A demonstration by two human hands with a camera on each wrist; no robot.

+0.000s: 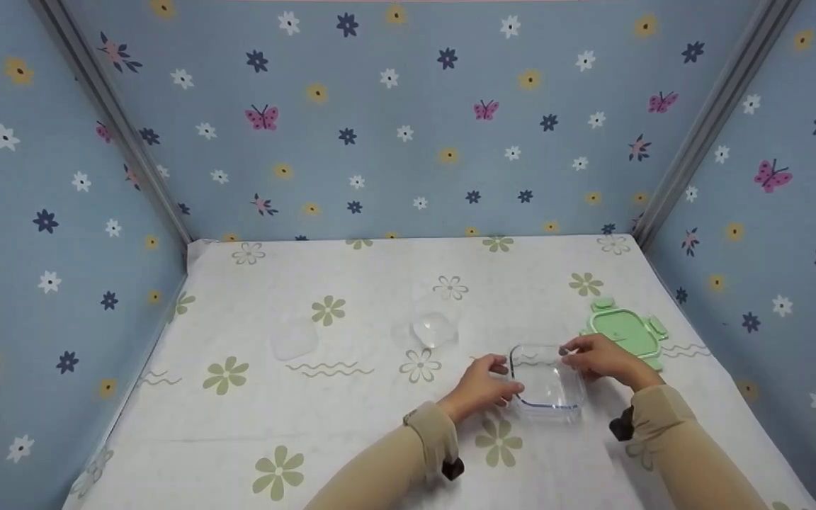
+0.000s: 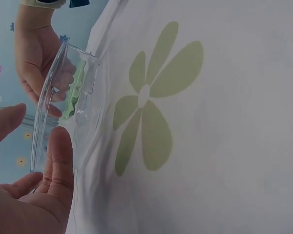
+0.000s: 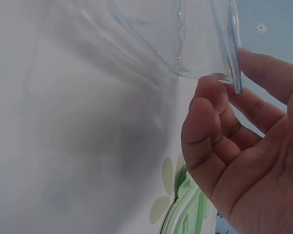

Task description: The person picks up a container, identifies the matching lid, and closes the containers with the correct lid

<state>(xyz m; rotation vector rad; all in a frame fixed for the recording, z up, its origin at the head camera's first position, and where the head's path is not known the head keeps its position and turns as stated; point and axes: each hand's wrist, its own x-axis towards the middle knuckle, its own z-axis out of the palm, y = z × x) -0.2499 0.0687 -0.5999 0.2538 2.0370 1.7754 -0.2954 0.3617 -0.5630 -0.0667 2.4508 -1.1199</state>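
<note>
A: Where's the clear box (image 1: 548,386) relative to the fingers?

B: Between both hands, right half of the table (image 1: 224,425), well in from the right edge. Left hand (image 1: 480,386) is at the left wall, thumb and fingers spread wide; can't tell if they grip. Right hand (image 1: 605,358) pinches the rim at the far right corner.

A: Base on the cloth?

B: Can't tell.

A: What do the wrist cams add?

B: Left wrist: box side-on, green lid (image 1: 627,333) showing through the clear wall, right hand beyond. Right wrist: right thumb and fingertips at the rim, only part of the box, a slice of lid. Head only: a clear rounded piece (image 1: 435,330) mid-table and a clear flat piece (image 1: 295,340) toward the left edge. Head also puts the lid just beyond the right hand, near the table's right edge.

A: Orientation?

B: Mouth up. Sides roughly square to the table's back edge. Outline near square, so can't call a long axis.
</note>
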